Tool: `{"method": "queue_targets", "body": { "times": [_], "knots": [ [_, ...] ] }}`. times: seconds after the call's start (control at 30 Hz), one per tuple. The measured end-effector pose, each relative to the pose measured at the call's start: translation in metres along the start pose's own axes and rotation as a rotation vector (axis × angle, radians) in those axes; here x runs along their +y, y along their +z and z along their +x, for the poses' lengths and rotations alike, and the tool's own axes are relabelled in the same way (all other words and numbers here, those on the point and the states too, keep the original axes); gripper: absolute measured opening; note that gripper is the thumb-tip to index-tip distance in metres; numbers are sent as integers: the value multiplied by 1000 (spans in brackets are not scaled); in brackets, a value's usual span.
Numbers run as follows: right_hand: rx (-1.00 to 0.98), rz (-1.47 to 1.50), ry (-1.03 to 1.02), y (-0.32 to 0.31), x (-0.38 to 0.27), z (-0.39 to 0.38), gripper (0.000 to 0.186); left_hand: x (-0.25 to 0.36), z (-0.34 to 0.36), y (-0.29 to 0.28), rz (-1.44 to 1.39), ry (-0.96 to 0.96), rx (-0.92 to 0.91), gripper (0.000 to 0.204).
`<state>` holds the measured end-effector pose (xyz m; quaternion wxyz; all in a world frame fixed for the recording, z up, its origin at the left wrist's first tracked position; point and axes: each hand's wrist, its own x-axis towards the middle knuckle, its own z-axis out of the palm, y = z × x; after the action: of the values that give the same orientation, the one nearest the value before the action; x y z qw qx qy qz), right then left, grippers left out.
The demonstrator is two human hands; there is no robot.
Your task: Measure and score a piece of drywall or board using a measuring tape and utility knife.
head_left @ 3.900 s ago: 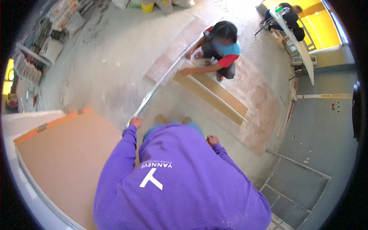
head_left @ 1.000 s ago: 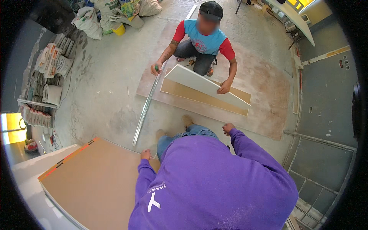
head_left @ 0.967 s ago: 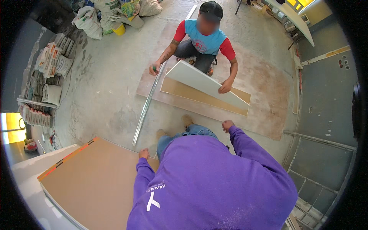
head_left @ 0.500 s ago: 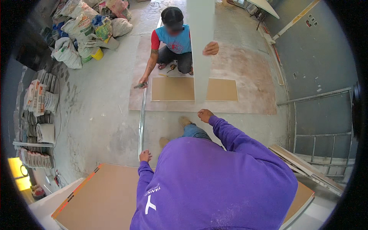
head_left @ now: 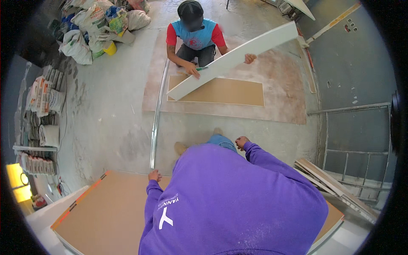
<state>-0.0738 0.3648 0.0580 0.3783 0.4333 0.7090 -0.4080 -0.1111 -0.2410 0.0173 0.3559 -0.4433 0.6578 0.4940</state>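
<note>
My left hand is low over the stacked boards, its fingers loosely bent and apart. Just beyond it lies the near end of a long shiny metal profile; whether they touch is unclear. Out in front of my body, my right hand hangs with half-curled fingers, and nothing shows in it. Facing me, a kneeling co-worker tilts a long white board strip with both hands. The co-worker's hand on the left also has a small green tool. A brown board strip lies flat beneath the white one.
Stacked brown-faced boards are beside me at lower left. Full sacks are heaped at far left, with bundled packs along the left wall. On the right are a metal frame and leaning board offcuts.
The co-worker's white strip has gone from upright to slanting down leftward, and the co-worker's left-side hand has left the metal profile for it. My right hand moved nearer and rightward; my left shifted slightly left.
</note>
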Motion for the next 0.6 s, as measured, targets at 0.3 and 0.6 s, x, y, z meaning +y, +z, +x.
{"method": "queue_targets", "body": {
  "times": [0.3, 0.6],
  "knots": [
    [77, 96, -206, -79, 9, 51, 24, 26, -20, 128, 115, 223, -136, 27],
    [41, 328, -50, -128, 90, 52, 22, 70, -60, 241, 257, 380, -134, 37]
  ]
}}
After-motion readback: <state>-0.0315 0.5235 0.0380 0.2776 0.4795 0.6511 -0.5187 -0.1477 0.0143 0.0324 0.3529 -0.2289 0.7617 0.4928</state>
